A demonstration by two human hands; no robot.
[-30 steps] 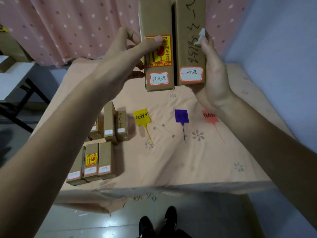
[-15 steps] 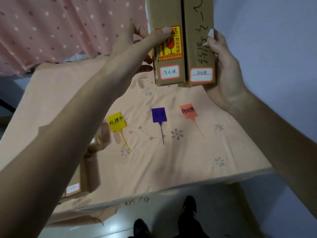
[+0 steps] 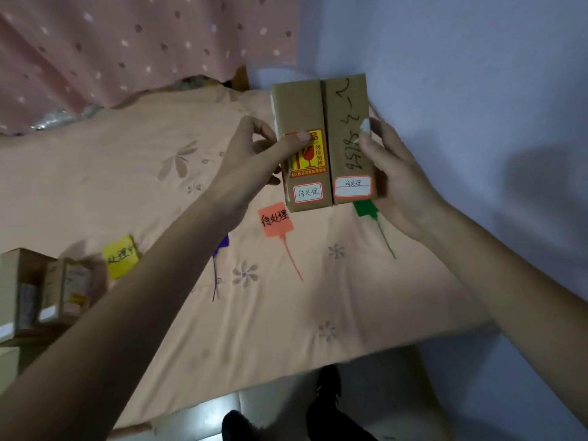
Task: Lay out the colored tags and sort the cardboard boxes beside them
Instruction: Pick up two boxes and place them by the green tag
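Two cardboard boxes are held side by side above the table. My left hand (image 3: 254, 157) grips the left box (image 3: 300, 116), which bears a yellow and red fragile sticker. My right hand (image 3: 394, 176) grips the right box (image 3: 346, 100), which has handwritten digits. Each box carries a small white label at its lower end. On the peach cloth lie a yellow tag (image 3: 122, 256), a purple tag (image 3: 219, 246) partly hidden by my left forearm, an orange tag (image 3: 275, 219) just below the left box, and a green tag (image 3: 366, 208) partly behind the right box.
Several more cardboard boxes (image 3: 47, 288) stand at the table's left edge, blurred. The peach flowered cloth (image 3: 222, 329) covers the table. A pink dotted curtain (image 3: 127, 43) hangs behind, a blue wall is at right. My shoes (image 3: 327, 418) show below the front edge.
Both hands have brought the two boxes down and toward the right end of the tags. The view swung right, bringing the green tag into sight and pushing the box pile to the left edge.
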